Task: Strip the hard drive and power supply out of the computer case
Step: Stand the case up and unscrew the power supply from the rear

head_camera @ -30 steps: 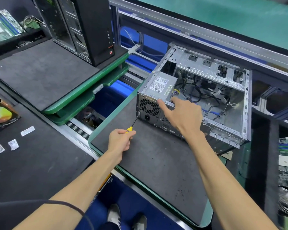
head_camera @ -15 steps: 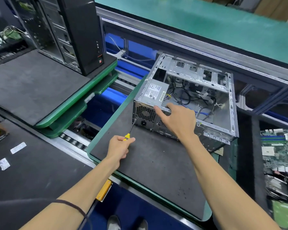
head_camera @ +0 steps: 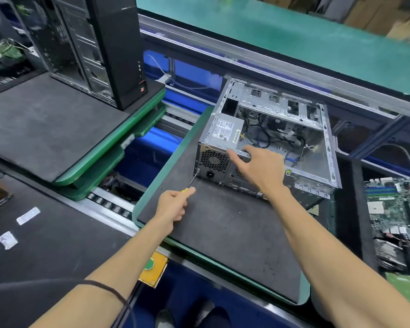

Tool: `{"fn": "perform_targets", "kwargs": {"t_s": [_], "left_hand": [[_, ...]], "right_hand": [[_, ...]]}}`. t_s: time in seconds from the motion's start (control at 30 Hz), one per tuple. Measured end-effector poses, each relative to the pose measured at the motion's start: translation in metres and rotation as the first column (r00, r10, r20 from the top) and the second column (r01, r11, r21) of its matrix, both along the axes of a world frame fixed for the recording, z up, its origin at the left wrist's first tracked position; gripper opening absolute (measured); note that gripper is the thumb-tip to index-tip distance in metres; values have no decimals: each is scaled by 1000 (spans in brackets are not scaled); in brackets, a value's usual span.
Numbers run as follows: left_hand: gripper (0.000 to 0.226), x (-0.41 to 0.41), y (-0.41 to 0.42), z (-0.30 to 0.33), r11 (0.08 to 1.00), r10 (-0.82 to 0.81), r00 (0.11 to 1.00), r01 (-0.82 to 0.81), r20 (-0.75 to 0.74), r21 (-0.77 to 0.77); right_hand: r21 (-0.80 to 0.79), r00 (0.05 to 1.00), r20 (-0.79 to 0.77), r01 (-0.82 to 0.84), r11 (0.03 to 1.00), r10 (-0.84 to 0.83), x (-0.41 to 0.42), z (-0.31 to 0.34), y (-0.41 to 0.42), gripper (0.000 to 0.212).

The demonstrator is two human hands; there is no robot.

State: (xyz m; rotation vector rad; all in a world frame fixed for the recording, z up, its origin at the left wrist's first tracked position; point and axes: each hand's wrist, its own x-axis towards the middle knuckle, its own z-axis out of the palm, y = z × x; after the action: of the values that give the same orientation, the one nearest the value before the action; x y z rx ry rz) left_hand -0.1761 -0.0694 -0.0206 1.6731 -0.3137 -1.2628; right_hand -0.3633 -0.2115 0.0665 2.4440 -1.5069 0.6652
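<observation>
An open silver computer case [head_camera: 317, 147] lies on its side on a dark mat [head_camera: 223, 233]. The grey power supply [head_camera: 225, 131], with a white label, sits in the case's near left corner, its fan grille facing me. Loose black cables lie inside the case. My left hand [head_camera: 173, 204] grips a yellow-handled screwdriver [head_camera: 192, 180], whose tip meets the lower left corner of the case's rear panel. My right hand [head_camera: 258, 166] rests on the case's rear top edge beside the power supply, index finger stretched along the rim. No hard drive is visible.
A black tower case [head_camera: 100, 48] stands on a green-edged pallet [head_camera: 109, 150] at left. Motherboards [head_camera: 398, 207] lie at the right. A yellow box with a green button [head_camera: 153, 268] sits under the mat's near edge. A conveyor rail runs behind the case.
My view has shifted, so the case sits lower and further right in the frame. Both hands stay as they were, screwdriver tip at the rear panel's left corner.
</observation>
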Motion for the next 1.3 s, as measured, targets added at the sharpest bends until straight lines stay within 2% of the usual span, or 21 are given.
{"fn": "perform_targets", "kwargs": {"t_s": [0.13, 0.27, 0.33, 0.47, 0.53, 0.67, 0.8, 0.87, 1.0, 1.17, 1.3], "left_hand": [[24, -1, 7, -4, 996, 75, 995, -72, 67, -50], [44, -4, 4, 0, 996, -46, 999, 45, 10, 81], [47, -6, 1, 1, 992, -84, 996, 81, 21, 100], [41, -8, 3, 1, 991, -135, 962, 129, 236, 40], [38, -9, 8, -3, 995, -92, 957, 97, 276, -5], [24, -9, 14, -1, 995, -13, 957, 41, 290, -90], [42, -8, 14, 3, 995, -102, 962, 105, 252, 2], [43, -9, 12, 4, 990, -143, 960, 137, 239, 44], [34, -10, 8, 3, 988, -154, 938, 155, 311, 21], [21, -9, 7, -1, 996, -82, 966, 87, 246, -6], [47, -9, 8, 3, 992, -125, 977, 120, 171, 35]], "right_hand": [[-38, 1000, 22, -4, 999, 5, 0, -3, -1, 60], [-38, 999, 33, 4, 999, -3, -1, -4, -2, 63], [-37, 999, 43, 9, 999, -7, -1, -4, -2, 62], [-30, 999, 50, 10, 999, -9, 0, -3, -2, 60], [-13, 999, 37, 5, 1000, -5, -1, -3, -3, 63], [-6, 1000, 5, -6, 1000, 6, -4, -4, -5, 68], [-5, 1000, 2, -18, 1000, 18, -5, -4, -5, 70], [9, 1000, 3, -16, 1000, 16, -6, -3, -5, 70], [50, 1000, -2, -19, 999, 19, -7, -3, -6, 73], [65, 1000, 14, -6, 998, 5, -6, -3, -6, 69], [51, 999, 48, -13, 999, 11, -4, -3, -4, 63]]}}
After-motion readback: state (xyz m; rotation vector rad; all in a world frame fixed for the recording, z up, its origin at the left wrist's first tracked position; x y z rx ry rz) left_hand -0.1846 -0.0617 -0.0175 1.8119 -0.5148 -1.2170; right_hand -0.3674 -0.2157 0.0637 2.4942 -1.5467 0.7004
